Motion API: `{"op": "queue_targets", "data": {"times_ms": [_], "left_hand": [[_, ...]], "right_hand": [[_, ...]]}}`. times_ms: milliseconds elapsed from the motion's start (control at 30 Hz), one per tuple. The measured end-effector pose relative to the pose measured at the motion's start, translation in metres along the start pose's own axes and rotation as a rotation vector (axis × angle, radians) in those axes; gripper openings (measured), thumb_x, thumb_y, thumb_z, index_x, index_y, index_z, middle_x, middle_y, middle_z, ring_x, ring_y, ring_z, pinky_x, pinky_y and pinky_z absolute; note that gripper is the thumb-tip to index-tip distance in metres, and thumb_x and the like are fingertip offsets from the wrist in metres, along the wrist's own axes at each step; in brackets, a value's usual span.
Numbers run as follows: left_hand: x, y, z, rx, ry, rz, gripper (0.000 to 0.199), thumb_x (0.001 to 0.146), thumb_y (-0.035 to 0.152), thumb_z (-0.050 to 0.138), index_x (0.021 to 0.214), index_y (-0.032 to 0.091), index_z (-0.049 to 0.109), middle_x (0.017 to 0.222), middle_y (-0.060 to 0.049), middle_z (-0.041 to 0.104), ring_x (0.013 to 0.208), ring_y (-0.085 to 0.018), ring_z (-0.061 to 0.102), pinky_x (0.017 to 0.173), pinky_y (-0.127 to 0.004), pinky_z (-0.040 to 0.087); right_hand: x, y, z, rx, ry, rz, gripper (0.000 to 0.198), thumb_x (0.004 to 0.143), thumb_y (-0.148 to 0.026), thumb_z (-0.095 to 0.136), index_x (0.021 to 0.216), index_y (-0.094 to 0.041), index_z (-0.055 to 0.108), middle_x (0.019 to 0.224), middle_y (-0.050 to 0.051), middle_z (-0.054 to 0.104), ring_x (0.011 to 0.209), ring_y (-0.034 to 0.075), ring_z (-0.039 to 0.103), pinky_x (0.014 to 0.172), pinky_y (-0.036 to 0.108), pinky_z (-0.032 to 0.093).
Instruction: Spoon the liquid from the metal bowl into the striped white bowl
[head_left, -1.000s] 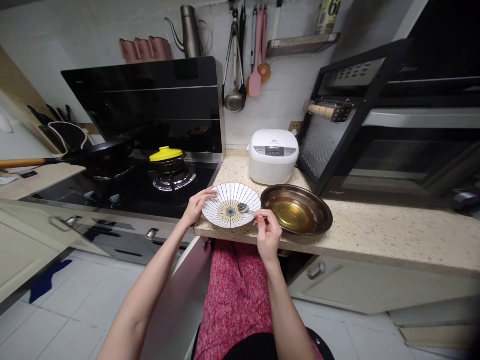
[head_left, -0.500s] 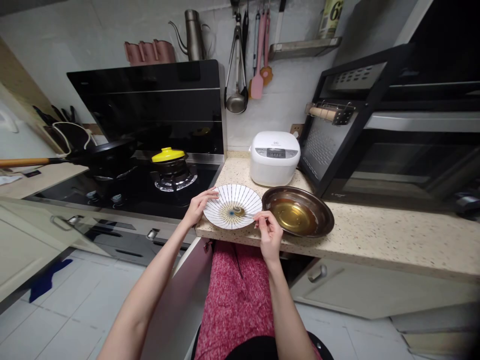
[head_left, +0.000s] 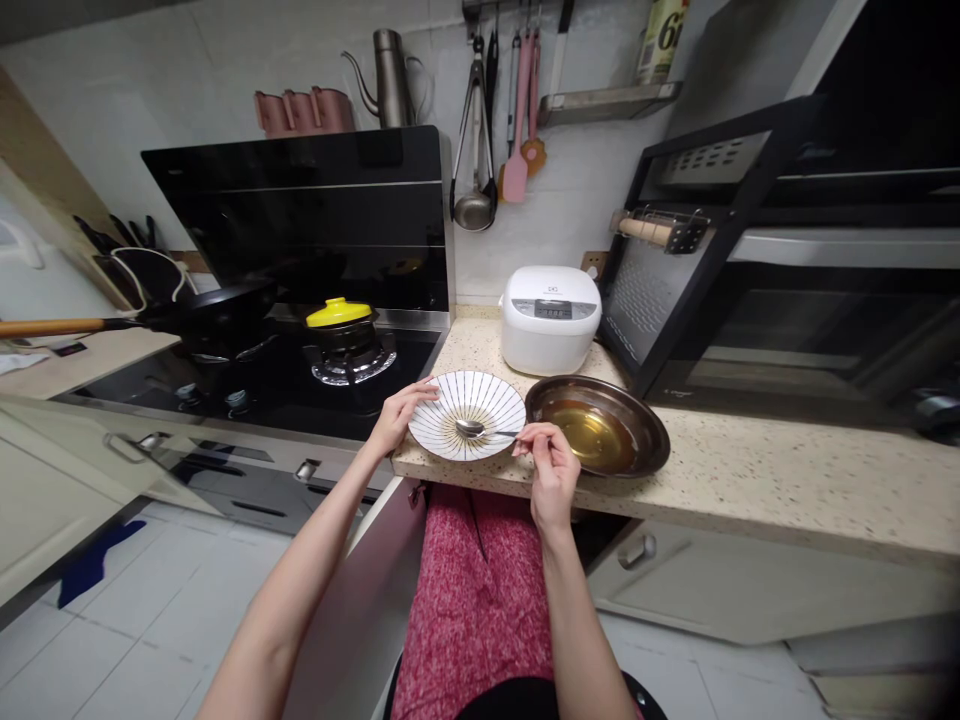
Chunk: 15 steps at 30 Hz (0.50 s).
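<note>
A white plate (head_left: 433,436) with dark lines fanning out from its middle rests at the counter's front edge. On its left rim is my left hand (head_left: 399,418), gripping it with the fingers over the edge and the thumb mostly hidden. My right hand (head_left: 555,472) pinches the handle of a metal spoon (head_left: 470,429) over the plate's right side. The spoon's bowl is at the plate's middle; whether it touches the surface I cannot tell. Just right of the plate stands a brown metal basin (head_left: 651,446) with yellowish liquid or a golden bottom showing.
A white rice cooker (head_left: 551,340) sits behind the plate and basin. To the left, a pot with a yellow lid (head_left: 339,313) and a black wok (head_left: 225,308) are on the stove. An oven (head_left: 825,320) stands at right. Below the counter a cabinet door (head_left: 375,560) hangs open.
My right hand has shifted slightly right and down, drawing the spoon with it. The spoon's bowl now shows shiny metal. My left hand stays on the plate's rim.
</note>
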<state>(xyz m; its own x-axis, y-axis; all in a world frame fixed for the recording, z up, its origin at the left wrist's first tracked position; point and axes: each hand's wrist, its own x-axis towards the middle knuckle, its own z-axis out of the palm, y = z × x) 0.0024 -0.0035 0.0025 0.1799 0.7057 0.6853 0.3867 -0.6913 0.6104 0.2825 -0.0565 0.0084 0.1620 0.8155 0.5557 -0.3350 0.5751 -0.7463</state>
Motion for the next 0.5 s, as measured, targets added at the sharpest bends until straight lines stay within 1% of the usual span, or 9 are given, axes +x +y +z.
{"op": "queue_targets", "data": {"times_ms": [133,300,500], "left_hand": [[0.0,0.0,0.0,0.002,-0.008,0.001,0.054,0.104,0.054,0.041,0.108,0.018,0.082,0.128,-0.015,0.073,0.139,-0.036,0.057,0.118,-0.057,0.04],[0.0,-0.001,0.0,0.009,-0.007,0.01,0.055,0.104,0.054,0.041,0.107,0.017,0.082,0.128,-0.016,0.073,0.139,-0.036,0.057,0.117,-0.057,0.041],[0.0,0.0,0.0,0.013,-0.01,0.014,0.055,0.105,0.053,0.04,0.107,0.017,0.081,0.128,-0.016,0.073,0.139,-0.036,0.057,0.117,-0.057,0.041]], "right_hand": [[0.0,-0.008,0.0,0.007,0.055,-0.055,0.024,0.1,-0.036,0.059,0.084,-0.02,0.067,0.085,0.001,0.063,0.068,0.012,0.057,0.065,0.027,0.045],[0.001,-0.017,-0.002,-0.04,0.136,-0.102,0.023,0.1,-0.035,0.059,0.085,-0.02,0.065,0.085,0.001,0.062,0.069,0.012,0.058,0.065,0.027,0.046],[0.004,-0.025,-0.01,-0.102,0.244,-0.202,0.022,0.1,-0.034,0.058,0.085,-0.019,0.063,0.085,0.001,0.061,0.07,0.012,0.059,0.065,0.027,0.048]]}}
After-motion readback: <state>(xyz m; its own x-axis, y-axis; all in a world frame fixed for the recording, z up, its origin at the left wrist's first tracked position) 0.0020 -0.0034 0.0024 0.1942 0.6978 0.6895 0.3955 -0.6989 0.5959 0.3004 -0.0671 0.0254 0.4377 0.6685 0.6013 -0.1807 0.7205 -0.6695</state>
